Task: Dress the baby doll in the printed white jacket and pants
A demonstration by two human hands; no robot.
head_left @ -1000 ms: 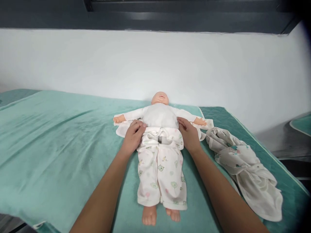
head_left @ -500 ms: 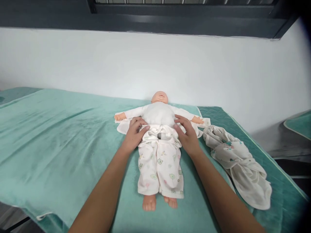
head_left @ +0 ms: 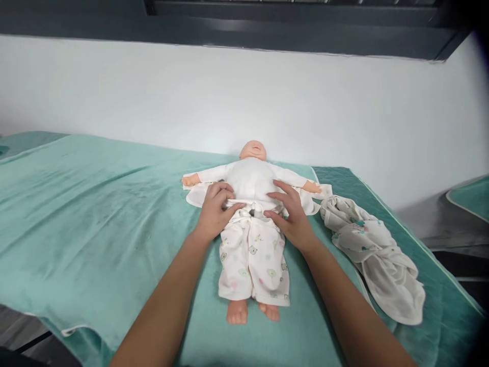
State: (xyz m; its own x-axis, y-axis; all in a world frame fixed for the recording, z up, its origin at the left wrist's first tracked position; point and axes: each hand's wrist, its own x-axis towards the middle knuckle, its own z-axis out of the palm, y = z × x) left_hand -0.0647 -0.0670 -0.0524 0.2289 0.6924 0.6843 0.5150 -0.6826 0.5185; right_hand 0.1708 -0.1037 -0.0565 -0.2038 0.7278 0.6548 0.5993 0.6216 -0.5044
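Note:
A baby doll [head_left: 254, 149] lies on its back on a green sheet, arms spread, bare feet toward me. Its white padded torso [head_left: 250, 178] shows above patterned white pants [head_left: 252, 255], and an opened white top [head_left: 195, 196] lies beneath it. My left hand [head_left: 217, 209] rests at the left side of the waistband, its thumb and fingers apart. At the right side of the waist, my right hand [head_left: 292, 214] has its fingers spread over the torso and pants, with nothing visibly gripped.
A bundled white patterned cloth [head_left: 376, 260] lies right of the doll on the green sheet [head_left: 114, 229]. Behind stands a white wall [head_left: 153, 92], with a dark frame [head_left: 267, 30] above it.
The waistband has been smoothed and its upper folds look flatter. My right hand has let go of the waistband and its fingers have spread; both thumbs have moved inward.

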